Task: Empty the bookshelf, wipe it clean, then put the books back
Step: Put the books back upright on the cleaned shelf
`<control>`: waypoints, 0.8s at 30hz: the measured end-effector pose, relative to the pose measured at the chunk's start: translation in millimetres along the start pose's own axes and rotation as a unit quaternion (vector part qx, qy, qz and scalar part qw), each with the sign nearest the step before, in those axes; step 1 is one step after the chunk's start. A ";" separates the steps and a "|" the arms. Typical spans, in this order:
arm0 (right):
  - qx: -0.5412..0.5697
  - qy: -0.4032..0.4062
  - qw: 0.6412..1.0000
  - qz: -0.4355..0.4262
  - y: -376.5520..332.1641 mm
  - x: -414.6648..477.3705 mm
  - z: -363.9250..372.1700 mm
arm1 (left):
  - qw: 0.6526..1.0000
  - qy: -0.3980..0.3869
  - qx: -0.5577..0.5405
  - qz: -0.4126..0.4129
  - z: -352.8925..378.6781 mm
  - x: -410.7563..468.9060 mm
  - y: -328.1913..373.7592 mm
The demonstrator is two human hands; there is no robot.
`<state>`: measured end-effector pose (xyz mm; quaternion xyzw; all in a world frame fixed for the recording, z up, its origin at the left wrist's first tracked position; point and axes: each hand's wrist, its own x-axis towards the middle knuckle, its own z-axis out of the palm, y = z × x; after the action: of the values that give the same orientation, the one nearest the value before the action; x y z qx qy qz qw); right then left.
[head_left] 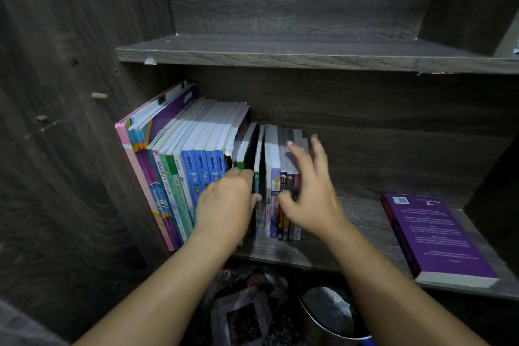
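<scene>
The bookshelf (70, 149) is dark grey wood-grain. On its lower shelf board (359, 222), a row of upright books (196, 166) is packed against the left side panel. To the right of the row, a stretch of open board runs to a purple book (438, 236). That book lies flat with its back cover up. Its long axis runs front to back, its spine faces left, and its near end is close to the board's front edge.

The upright books show their spines outward. The taller ones are pink, teal and blue, and they lean left. The left hand (224, 205) has its fingers and thumb curled round a thin green-spined book (247, 149) at the row's right end. A narrow dark slot opens just right of that book.

The right hand (309, 196) is blurred. Its fingers are spread and straight, and its thumb touches the spines of a short clump of small paperbacks (283, 177).

The upper shelf (280, 53) juts out overhead. Below the shelf board sit a metal pot (328, 314) and a patterned mat (244, 312).
</scene>
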<state>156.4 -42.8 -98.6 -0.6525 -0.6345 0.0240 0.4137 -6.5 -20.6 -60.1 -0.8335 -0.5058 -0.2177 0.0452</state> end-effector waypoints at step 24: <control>0.021 -0.140 0.968 0.209 16.4 -13.7 20.9 | 0.994 -0.057 0.049 -0.083 27.8 2.8 18.8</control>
<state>155.4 -41.4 -128.5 -0.7518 -0.5351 0.2139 0.3205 19.6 -19.1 -81.3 -0.7963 -0.5852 -0.1482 0.0387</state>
